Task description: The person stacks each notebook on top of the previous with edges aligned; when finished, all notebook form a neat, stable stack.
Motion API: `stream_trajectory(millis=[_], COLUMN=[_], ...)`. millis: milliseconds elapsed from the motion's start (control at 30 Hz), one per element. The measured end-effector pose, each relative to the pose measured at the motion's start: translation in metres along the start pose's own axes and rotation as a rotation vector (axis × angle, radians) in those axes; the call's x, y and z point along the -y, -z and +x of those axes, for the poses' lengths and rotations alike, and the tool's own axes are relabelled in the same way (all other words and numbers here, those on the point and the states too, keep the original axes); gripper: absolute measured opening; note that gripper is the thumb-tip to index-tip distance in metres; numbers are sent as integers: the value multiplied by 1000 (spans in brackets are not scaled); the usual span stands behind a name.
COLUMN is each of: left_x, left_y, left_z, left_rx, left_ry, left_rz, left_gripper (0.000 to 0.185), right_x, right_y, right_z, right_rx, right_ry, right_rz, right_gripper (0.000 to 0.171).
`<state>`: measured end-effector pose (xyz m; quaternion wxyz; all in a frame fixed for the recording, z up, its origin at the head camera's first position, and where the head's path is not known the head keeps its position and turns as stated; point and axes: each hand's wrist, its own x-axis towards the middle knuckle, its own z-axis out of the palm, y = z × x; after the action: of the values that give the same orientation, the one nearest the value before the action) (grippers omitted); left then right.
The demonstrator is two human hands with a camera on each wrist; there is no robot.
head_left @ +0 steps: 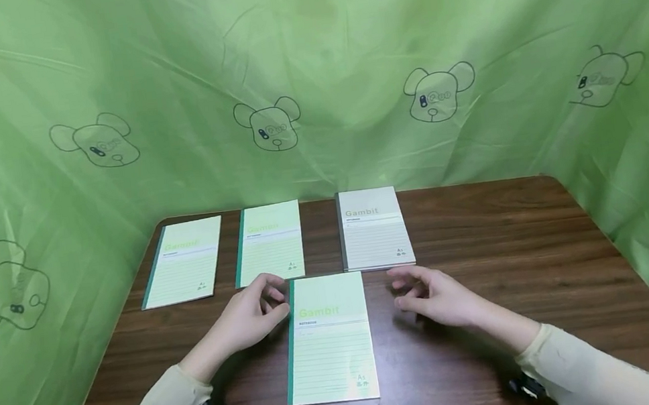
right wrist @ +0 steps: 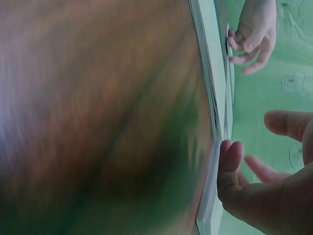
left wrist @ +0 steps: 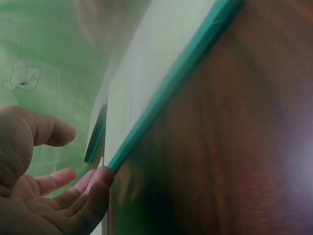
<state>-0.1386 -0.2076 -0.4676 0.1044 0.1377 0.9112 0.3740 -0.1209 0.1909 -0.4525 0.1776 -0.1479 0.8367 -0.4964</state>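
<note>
A pale green notebook (head_left: 333,363) with a darker green spine lies flat near the front of the table, "Gambit" printed on its cover. To its left hovers my left hand (head_left: 253,314), fingers loosely bent, thumb near the spine; nothing is gripped. In the left wrist view the green spine (left wrist: 161,98) runs close past the fingertips. My right hand (head_left: 436,293) is apart from that notebook on its right, relaxed, holding nothing. Just beyond its fingers lies a grey-spined notebook stack (head_left: 374,240), whose layered edges show in the right wrist view.
Two more green-spined notebooks lie along the back, one at the far left (head_left: 183,270) and another beside it (head_left: 270,253). The brown wooden table (head_left: 498,228) is surrounded by a green cloth (head_left: 341,38) with bear-head drawings.
</note>
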Motion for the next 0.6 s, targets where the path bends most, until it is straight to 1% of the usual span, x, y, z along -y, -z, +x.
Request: stream_trajectory(millis=[133, 233, 367, 467, 600], left_x=[2, 1, -2, -4, -7], left_y=[-3, -7, -13, -17, -22], left_z=[-9, -11, -12, -12, -13], left_rx=[-7, -7, -5, 7, 8], left_ry=[7, 24, 41, 63, 118], left_rz=[-18, -28, -45, -99, -204], left_gripper=[43, 43, 42, 39, 37], right_x=[-1, -2, -2, 1, 7], right_y=[-12, -19, -28, -36, -46], right_z=[-2, -2, -1, 0, 1], right_rx=[15, 23, 29, 36, 59], right_ry=[-5, -13, -7, -7, -43], right_rz=[-3, 6, 19, 50, 118], right_gripper=[66, 70, 71, 72, 75])
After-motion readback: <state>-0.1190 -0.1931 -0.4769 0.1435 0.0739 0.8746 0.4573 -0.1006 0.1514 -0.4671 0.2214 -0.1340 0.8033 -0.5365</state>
